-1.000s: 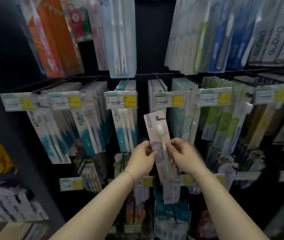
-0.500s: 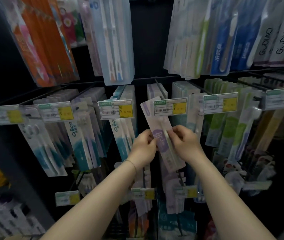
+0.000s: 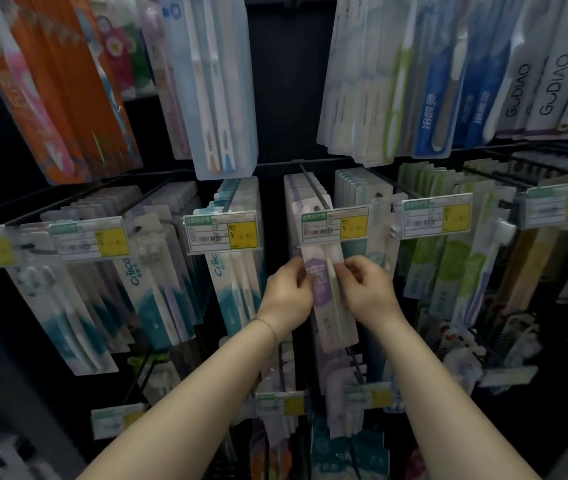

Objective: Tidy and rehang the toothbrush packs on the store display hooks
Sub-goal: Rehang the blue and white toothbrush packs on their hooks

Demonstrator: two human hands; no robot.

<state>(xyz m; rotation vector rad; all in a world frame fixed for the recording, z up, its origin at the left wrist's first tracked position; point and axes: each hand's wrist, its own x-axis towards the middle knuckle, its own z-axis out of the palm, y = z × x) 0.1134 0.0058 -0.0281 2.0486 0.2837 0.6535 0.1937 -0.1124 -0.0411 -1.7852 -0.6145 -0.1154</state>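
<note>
Head view: left hand (image 3: 288,293) pinches the left edge of a lilac-and-white toothbrush pack (image 3: 335,318), fingers curled round it; right hand (image 3: 368,289) pinches its right edge the same way. Both grip just below the middle price tag (image 3: 335,225). The pack hangs near upright, slightly tilted, its top tucked behind that tag and its bottom end well below it. A black wire hook (image 3: 313,186) runs back from above the tag, with same-type packs stacked on it; cannot tell if the held pack's hole is on the hook. Thin bracelet (image 3: 268,328) on the left wrist, down-left of the tag. Left of the tag is a row of teal "Crice" packs (image 3: 237,289). Right of it hang green packs (image 3: 450,271). Above-left of the tag is a clear twin-brush case (image 3: 218,84), and above-right are grey "GODIAO" packs (image 3: 535,86). Further packs and a small tag (image 3: 280,404) sit below it, blurred.
</note>
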